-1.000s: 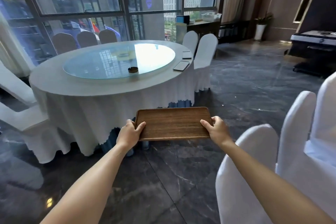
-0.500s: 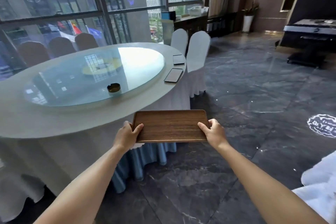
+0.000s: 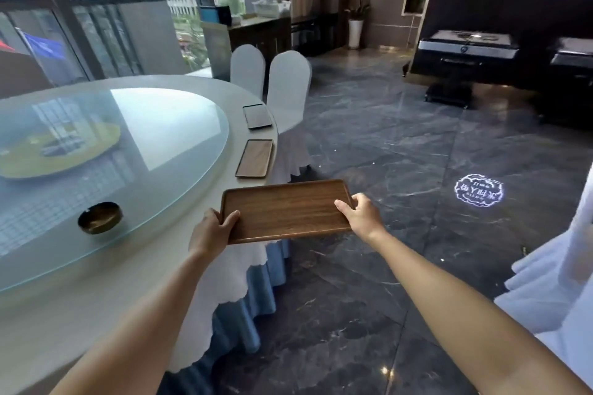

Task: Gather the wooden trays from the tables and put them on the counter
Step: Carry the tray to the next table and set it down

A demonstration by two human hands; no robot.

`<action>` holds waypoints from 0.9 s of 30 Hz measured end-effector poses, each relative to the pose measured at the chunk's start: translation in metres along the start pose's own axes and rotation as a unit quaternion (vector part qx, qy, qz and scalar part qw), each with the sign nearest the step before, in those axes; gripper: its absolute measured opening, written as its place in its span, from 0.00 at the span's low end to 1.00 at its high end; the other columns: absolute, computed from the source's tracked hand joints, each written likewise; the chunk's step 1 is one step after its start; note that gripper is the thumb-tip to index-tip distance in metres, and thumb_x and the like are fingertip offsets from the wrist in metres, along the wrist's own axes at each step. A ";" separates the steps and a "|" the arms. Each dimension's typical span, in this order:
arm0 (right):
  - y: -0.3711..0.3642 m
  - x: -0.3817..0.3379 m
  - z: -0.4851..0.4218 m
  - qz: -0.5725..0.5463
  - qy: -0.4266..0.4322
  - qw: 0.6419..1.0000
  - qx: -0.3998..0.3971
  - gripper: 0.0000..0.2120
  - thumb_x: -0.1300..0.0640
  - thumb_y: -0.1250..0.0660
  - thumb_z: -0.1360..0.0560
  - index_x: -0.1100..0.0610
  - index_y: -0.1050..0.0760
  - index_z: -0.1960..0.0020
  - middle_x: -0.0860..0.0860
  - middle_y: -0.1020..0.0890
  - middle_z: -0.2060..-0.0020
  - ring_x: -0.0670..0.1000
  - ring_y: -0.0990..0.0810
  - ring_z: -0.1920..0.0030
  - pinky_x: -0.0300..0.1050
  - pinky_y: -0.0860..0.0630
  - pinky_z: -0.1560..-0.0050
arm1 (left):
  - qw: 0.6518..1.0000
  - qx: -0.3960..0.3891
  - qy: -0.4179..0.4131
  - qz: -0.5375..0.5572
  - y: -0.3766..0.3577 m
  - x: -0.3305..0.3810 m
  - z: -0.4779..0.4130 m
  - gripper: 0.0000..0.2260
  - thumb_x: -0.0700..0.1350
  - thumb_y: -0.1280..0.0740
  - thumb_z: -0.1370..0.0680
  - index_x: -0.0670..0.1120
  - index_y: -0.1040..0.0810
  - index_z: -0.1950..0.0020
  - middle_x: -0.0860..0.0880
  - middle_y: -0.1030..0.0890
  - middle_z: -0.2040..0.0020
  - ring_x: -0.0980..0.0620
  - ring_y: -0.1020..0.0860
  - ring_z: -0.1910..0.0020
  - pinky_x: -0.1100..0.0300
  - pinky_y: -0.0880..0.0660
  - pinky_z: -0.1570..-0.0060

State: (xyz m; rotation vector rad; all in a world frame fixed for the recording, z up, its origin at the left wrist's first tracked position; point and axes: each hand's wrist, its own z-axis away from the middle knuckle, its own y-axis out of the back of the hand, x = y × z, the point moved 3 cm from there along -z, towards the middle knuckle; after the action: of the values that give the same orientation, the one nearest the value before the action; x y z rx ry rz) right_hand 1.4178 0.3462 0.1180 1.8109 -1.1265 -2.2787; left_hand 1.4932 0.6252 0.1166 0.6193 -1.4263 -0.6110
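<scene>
Held tray: I carry one wooden tray level in front of me, its long axis running left to right, its near-left corner over the table's rim.

Left hand: my left hand is clamped on the tray's left short edge, thumb on top, fingers underneath.

Right hand: my right hand grips the right short edge the same way; neither hand is free.

Next tray: a second wooden tray lies flat on the round table, just beyond and slightly left of the held one, long axis pointing away from me along the rim.

Far tray: a third tray, darker in this light, sits further along the same rim, in front of the white-covered chairs.

Deciding relation: the next tray lies ahead and to my left, so the left hand is nearer; I judge that one hand must let go, or the held tray be set down on it, before it can be lifted.

Surroundings: a glass turntable fills the table's middle, with a small dark bowl on it, well left of my path.

Obstruction: nothing lies between the held tray and the next; the nearer chair stands just right of the far tray.

Counter: a dark sideboard stands by the window beyond the chairs; I cannot tell whether it is the counter meant.
</scene>
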 end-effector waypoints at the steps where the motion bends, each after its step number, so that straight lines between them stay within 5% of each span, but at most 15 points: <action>1: -0.001 -0.001 -0.018 0.000 -0.001 1.000 0.001 0.20 0.52 0.33 0.25 0.68 0.27 0.43 0.63 0.19 0.46 0.60 0.22 0.45 0.39 0.36 0.55 | 1.000 -0.003 0.000 0.002 -0.009 0.004 -0.017 0.16 0.53 0.37 0.23 0.40 0.33 0.57 0.41 0.27 0.59 0.45 0.30 0.59 0.55 0.37 0.59; 6: -0.003 0.008 -0.117 0.009 0.002 1.000 -0.003 0.18 0.52 0.34 0.25 0.67 0.26 0.45 0.59 0.20 0.54 0.60 0.21 0.46 0.40 0.36 0.56 | 1.000 -0.012 0.018 0.015 -0.061 0.029 -0.099 0.16 0.53 0.37 0.23 0.41 0.33 0.59 0.41 0.27 0.59 0.45 0.30 0.59 0.55 0.37 0.58; 17: -0.006 -0.012 -0.357 0.066 0.075 0.993 -0.068 0.19 0.49 0.35 0.25 0.64 0.26 0.44 0.62 0.19 0.47 0.61 0.22 0.45 0.46 0.32 0.54 | 0.995 0.029 0.092 0.021 -0.145 0.091 -0.256 0.21 0.55 0.39 0.23 0.46 0.40 0.70 0.49 0.33 0.71 0.35 0.22 0.53 0.54 0.37 0.62; 22: -0.044 -0.031 -0.433 0.083 0.113 0.983 -0.121 0.20 0.49 0.36 0.24 0.65 0.27 0.42 0.61 0.20 0.46 0.62 0.22 0.45 0.48 0.29 0.50 | 0.988 0.064 0.134 0.034 -0.153 0.090 -0.309 0.20 0.54 0.40 0.22 0.39 0.31 0.64 0.32 0.20 0.54 0.35 0.22 0.50 0.47 0.29 0.53; 27: -0.107 -0.044 -0.506 0.102 0.140 0.968 -0.180 0.19 0.49 0.36 0.24 0.65 0.26 0.44 0.62 0.19 0.47 0.61 0.22 0.46 0.44 0.33 0.55 | 0.981 0.094 0.170 0.006 -0.158 0.066 -0.364 0.22 0.51 0.43 0.20 0.46 0.37 0.73 0.32 0.19 0.52 0.37 0.22 0.51 0.52 0.32 0.56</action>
State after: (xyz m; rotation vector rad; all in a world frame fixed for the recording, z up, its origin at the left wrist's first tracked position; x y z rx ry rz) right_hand 1.9079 0.1837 0.0636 1.7125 -0.7553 -1.8875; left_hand 1.8575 0.4764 0.0334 0.8219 -1.1712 -0.3420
